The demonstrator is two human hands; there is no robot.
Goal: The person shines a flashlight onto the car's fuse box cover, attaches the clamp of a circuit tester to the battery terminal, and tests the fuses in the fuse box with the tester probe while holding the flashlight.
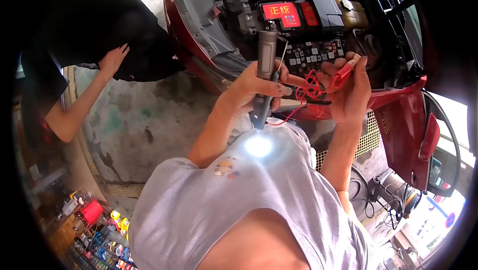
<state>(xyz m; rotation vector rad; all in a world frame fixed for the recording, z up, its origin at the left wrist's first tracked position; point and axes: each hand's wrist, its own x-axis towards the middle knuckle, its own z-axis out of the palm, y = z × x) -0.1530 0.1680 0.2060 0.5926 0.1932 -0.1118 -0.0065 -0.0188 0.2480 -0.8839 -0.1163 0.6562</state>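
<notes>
My left hand [261, 83] is closed around a grey work flashlight [267, 53], whose lit end throws a bright spot on my shirt. The same hand grips a thin metal probe [284, 53] with a dark handle, pointing toward the engine bay. In my right hand [350, 96] is a red clip [343, 73], pinched by the fingers. A tangled red wire [309, 91] hangs between both hands. Just beyond them lies the open fuse box [313, 53], with rows of fuses and relays.
The red car's engine bay holds a battery with a red label [282, 15] and a yellowish reservoir [352, 17]. A co-worker in black [109, 26] is at the left. Cables [366, 190] lie at lower right; bottles and tools [102, 242] stand at lower left.
</notes>
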